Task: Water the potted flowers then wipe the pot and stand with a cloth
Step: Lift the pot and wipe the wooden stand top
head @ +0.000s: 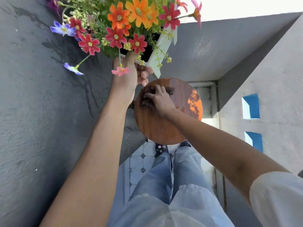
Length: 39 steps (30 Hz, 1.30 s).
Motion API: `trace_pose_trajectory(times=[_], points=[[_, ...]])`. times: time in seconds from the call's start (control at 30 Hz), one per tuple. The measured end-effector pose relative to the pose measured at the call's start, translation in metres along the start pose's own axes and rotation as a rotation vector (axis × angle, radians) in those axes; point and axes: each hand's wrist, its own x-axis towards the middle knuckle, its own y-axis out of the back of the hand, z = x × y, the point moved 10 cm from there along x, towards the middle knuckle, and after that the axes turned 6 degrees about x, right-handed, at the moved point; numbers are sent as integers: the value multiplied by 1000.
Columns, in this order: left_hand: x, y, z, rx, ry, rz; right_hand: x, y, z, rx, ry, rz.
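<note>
A white square pot (161, 51) full of red, orange, pink and purple flowers (124, 22) is lifted off the stand and tilted. My left hand (129, 72) grips its near rim and corner, thumb inside the rim. Below it is the round brown wooden stand top (164, 128). My right hand (157, 100) presses a dark cloth (146, 99) flat on the left part of the stand top; the hand hides most of the cloth.
A rough grey wall (41, 104) runs close on the left. Another grey wall (270, 79) with blue openings (252, 105) stands on the right. White patterned floor tiles (139, 163) and my legs in blue jeans are below the stand.
</note>
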Motion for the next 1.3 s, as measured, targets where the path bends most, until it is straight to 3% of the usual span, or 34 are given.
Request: trace_pose_trajectory(times=[0.13,0.27,0.4,0.57,0.63,0.73,0.87,1.03,1.17,1.3], points=[[1,0,4,-22,-2,14,-3,65,88,38,-330,229],[2,1,2,-10,-3,7,-20,57,93,116,-384,250],[1,2,-2,-17,0,12,-26,25,40,166,-316,215],[-5,-1,-3,-10,-9,-1,-39,-46,-59,181,-121,33],[-5,-1,-5,-6,1,3,-51,-76,-74,148,-88,-78],[-3,-3,-8,8,0,5,-80,-84,-64,119,-25,-110],[-7,-9,-11,9,20,-6,-106,-25,12,70,-77,42],[-18,-14,-12,-11,42,-14,-109,75,152,120,-631,369],[-22,-16,-12,7,31,-22,-87,58,121,194,-600,248],[-28,-18,-10,22,9,-10,-81,36,77,212,-506,307]])
